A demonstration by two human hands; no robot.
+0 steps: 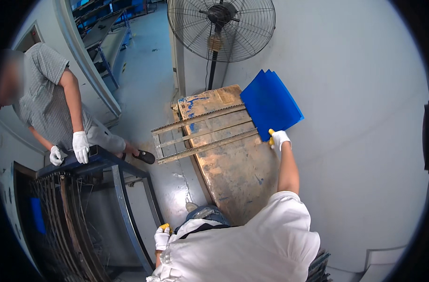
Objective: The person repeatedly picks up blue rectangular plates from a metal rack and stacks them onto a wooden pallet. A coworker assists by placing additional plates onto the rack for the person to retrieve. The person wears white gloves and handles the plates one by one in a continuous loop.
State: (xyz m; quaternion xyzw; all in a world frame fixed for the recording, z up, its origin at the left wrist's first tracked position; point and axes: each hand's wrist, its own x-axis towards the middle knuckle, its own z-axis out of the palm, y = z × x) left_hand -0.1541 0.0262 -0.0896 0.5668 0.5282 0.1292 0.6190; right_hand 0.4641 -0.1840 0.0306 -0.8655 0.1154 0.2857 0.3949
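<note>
Several translucent blue sheets (272, 104), slightly fanned out, lie at the far right of the worn table. My right hand (279, 137), in a white glove with yellow fingertips, is closed at their near edge and seems to pinch it. Under the sheets' left side runs a metal rack (202, 126) with toothed rails, its left end jutting past the table's edge. Low beside my body, my left hand (162, 237) wears the same kind of glove. Its fingers are curled together, and I see nothing in them.
The brown, paint-stained table (238, 181) stands against the white wall. Behind it rises a large black fan (221, 28). At left, a co-worker (54, 94) with white gloves rests both hands on a dark metal frame cart (125, 202) holding several upright racks. A doorway opens beyond.
</note>
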